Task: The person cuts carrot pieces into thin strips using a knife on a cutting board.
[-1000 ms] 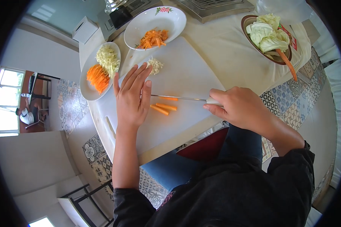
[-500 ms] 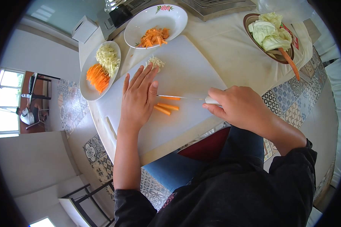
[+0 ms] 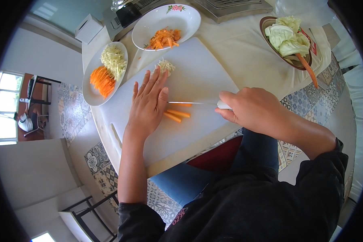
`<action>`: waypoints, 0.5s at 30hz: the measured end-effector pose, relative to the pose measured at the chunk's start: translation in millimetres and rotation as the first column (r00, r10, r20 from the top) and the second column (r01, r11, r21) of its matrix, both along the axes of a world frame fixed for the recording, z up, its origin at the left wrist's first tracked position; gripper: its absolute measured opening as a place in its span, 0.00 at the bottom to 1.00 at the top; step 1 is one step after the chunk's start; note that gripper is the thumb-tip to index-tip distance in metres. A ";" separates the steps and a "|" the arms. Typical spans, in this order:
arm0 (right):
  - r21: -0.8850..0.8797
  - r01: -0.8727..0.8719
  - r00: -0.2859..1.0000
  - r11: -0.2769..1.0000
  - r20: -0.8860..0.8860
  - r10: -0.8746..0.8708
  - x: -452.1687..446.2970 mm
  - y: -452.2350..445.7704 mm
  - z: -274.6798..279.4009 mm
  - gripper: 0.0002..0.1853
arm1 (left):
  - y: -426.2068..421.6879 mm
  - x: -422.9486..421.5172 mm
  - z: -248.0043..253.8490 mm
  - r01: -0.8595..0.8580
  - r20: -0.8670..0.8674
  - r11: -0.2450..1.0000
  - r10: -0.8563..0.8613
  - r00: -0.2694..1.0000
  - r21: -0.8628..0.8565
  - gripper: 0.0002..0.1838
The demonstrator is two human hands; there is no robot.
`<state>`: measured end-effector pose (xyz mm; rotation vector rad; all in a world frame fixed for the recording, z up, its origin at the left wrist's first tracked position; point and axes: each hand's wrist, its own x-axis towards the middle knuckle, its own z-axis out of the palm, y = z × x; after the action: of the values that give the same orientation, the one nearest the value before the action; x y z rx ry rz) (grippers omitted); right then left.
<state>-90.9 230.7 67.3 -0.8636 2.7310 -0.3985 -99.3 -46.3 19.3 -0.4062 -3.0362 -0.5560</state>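
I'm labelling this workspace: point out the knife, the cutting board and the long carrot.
Knife (image 3: 223, 105), head view, on its pale handle.
Cutting board (image 3: 205, 72), head view, on its bare surface.
Long carrot (image 3: 307, 70), head view, midway along its visible length.

Beyond the work area, a white box with a slot (image 3: 88, 29) sits near a grey metal appliance (image 3: 113, 25), with a black object (image 3: 128, 15) at that appliance and a second metal appliance (image 3: 232, 9) farther right; crumpled clear plastic (image 3: 300, 12) lies near the upper right. Across the patterned floor tiles (image 3: 75, 99), a person (image 3: 26, 122) in a pale top sits on a chair (image 3: 40, 122) beside a bright window (image 3: 5, 107) — while black-framed furniture (image 3: 86, 209) (its pale panel partly visible) stands at lower left.
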 end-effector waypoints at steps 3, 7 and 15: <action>-0.006 0.013 0.998 1.000 0.054 -0.013 -3.4 -1.8 -0.2 0.18 | -2.3 -1.1 0.5 0.012 0.048 1.000 -0.012 0.999 0.006 0.27; -0.035 0.019 0.997 0.999 0.075 -0.016 -8.7 -0.6 -8.6 0.19 | 2.5 -4.5 -2.7 -0.008 -0.090 0.999 0.004 0.996 -0.041 0.28; -0.002 0.031 0.989 1.000 -0.146 -0.031 26.6 -7.9 -23.0 0.15 | -5.9 2.3 0.2 0.059 -0.031 0.998 -0.058 0.998 0.026 0.27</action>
<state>-64.3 222.8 44.3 -0.8835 2.8816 -0.3533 -97.0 -52.3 19.5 -0.4990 -2.9928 -0.5873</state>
